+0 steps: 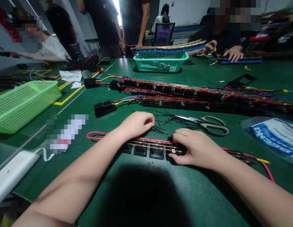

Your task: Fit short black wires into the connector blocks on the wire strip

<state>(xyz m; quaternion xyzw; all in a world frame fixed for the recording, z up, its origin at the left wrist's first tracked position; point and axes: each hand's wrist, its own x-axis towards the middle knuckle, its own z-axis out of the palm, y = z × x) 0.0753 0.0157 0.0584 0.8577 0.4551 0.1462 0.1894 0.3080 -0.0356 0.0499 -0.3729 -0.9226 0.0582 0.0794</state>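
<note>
A strip of black socket modules (149,150) joined by brass rods and a pink wire (94,134) lies across the green table (141,189) in front of me. My right hand (196,148) presses down on the strip's right part, fingers curled over a module. My left hand (137,124) is curled into a loose fist just behind the strip, its fingertips at a scatter of black cable ties (160,121). What the left fingers pinch is hidden.
Scissors (206,123) lie right of the ties. Several finished wired strips (196,94) stretch across the middle. A teal basket (160,63) stands far back, a green basket (20,102) at left, a plastic bag (276,135) at right. Other people work at the table's far edge.
</note>
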